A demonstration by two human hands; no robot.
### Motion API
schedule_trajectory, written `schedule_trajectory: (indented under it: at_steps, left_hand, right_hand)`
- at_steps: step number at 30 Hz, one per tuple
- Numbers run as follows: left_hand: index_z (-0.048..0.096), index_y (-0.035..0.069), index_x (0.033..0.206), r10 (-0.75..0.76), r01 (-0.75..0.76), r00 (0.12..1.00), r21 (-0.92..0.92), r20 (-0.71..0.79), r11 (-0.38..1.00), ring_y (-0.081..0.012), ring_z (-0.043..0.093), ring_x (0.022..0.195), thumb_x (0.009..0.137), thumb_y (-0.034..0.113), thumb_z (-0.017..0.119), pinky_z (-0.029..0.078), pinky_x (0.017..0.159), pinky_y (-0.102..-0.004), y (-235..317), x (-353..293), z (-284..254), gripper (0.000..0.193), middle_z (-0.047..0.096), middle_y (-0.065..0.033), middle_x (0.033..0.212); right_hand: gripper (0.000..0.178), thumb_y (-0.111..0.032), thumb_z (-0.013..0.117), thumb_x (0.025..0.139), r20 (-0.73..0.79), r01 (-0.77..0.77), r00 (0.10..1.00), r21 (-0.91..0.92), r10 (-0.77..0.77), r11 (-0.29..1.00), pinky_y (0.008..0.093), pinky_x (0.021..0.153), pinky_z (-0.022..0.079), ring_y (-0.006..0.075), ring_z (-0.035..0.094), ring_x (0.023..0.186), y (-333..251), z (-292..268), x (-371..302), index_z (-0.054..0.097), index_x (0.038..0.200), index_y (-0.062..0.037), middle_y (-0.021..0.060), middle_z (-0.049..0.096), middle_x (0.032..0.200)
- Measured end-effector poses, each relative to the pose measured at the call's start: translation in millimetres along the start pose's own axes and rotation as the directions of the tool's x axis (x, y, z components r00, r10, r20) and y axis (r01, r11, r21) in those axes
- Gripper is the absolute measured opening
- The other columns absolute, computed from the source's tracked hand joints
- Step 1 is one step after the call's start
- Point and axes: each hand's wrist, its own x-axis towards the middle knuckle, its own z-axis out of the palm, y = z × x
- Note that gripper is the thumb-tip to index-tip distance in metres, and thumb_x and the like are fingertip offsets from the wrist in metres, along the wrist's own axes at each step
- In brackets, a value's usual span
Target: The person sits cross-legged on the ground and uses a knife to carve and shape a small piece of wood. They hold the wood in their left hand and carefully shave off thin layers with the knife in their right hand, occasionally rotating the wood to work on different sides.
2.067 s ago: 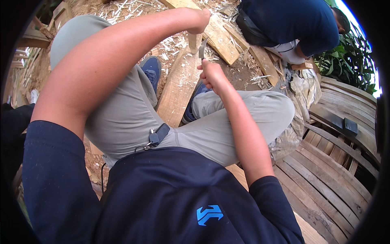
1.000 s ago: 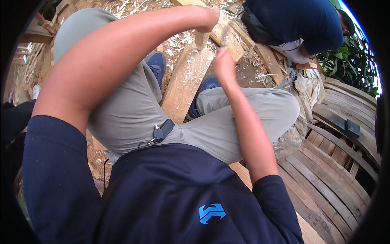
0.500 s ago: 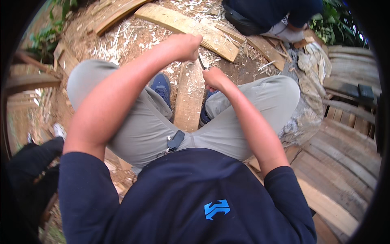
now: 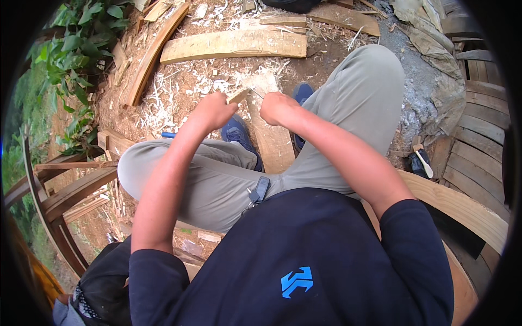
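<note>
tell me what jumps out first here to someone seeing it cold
Two bare hands meet at centre: the left hand grips a wooden handle and the right hand is fisted beside it, both over a plank that runs between the person's blue shoes. Pale shavings litter the red dirt around them, and a long curved plank lies across the ground just beyond.

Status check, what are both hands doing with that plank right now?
Left hand shut on wooden handle. Right hand fisted at plank, what it holds hidden. Plank between blue shoes, shavings around. Nothing blocking.
</note>
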Motion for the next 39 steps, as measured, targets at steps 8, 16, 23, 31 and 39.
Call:
schedule_trajectory:
  at_steps: [8, 16, 23, 31, 39]
  left_hand:
    - [0.067, -0.007, 0.113, -0.116, 0.114, 0.993, -0.121, -0.011, 0.986, -0.0489, 0.065, 0.103, 0.090, 0.037, 0.054, 0.051, 0.095, -0.0503, 29.1, -20.8, 41.5, 0.052, 0.067, -0.0363, 0.104]
    - [0.062, -0.009, 0.119, -0.087, 0.095, 0.993, -0.114, 0.075, 0.989, -0.0471, 0.065, 0.108, 0.091, 0.040, 0.052, 0.052, 0.097, -0.0505, 22.4, -29.3, 48.0, 0.058, 0.067, -0.0346, 0.111]
    - [0.058, -0.008, 0.128, -0.194, 0.181, 0.981, -0.441, 0.016, 0.879, -0.0491, 0.061, 0.115, 0.091, 0.040, 0.051, 0.047, 0.103, -0.0503, 29.4, -36.0, 68.6, 0.061, 0.064, -0.0370, 0.115]
    - [0.057, -0.001, 0.131, -0.259, 0.201, 0.965, -0.513, -0.044, 0.834, -0.0485, 0.061, 0.113, 0.091, 0.039, 0.053, 0.047, 0.100, -0.0519, 33.7, -43.8, 90.5, 0.056, 0.066, -0.0323, 0.115]
    - [0.065, -0.006, 0.113, -0.249, 0.157, 0.966, -0.604, -0.071, 0.781, -0.0508, 0.061, 0.110, 0.090, 0.038, 0.052, 0.048, 0.097, -0.0525, 21.6, -35.4, 83.3, 0.051, 0.066, -0.0343, 0.109]
  right_hand:
    - [0.029, -0.009, 0.061, 0.088, 0.074, 0.102, 0.993, -0.229, -0.087, 0.968, 0.0406, 0.090, 0.057, 0.0335, 0.070, 0.113, 8.4, -7.4, -6.6, 0.074, 0.113, -0.0009, 0.0191, 0.071, 0.120]
    - [0.025, -0.007, 0.059, 0.088, 0.051, 0.232, 0.972, -0.322, -0.228, 0.918, 0.0419, 0.084, 0.059, 0.0358, 0.072, 0.105, 8.0, -8.2, -24.9, 0.068, 0.107, 0.0071, 0.0248, 0.073, 0.109]
    - [0.026, -0.011, 0.060, 0.092, 0.026, 0.187, 0.981, -0.356, -0.191, 0.915, 0.0379, 0.082, 0.060, 0.0307, 0.072, 0.108, 8.7, -0.9, -10.6, 0.073, 0.110, 0.0022, 0.0180, 0.073, 0.115]
    - [0.023, -0.007, 0.061, 0.089, 0.104, 0.263, 0.965, -0.442, -0.242, 0.857, 0.0399, 0.078, 0.060, 0.0344, 0.074, 0.100, 10.7, -1.4, -7.7, 0.067, 0.108, 0.0056, 0.0227, 0.073, 0.106]
    - [0.049, -0.007, 0.080, 0.077, 0.196, 0.185, 0.976, -0.501, -0.097, 0.846, 0.0356, 0.087, 0.060, 0.0268, 0.068, 0.118, -25.3, -9.3, -15.7, 0.067, 0.124, 0.0025, 0.0173, 0.064, 0.133]
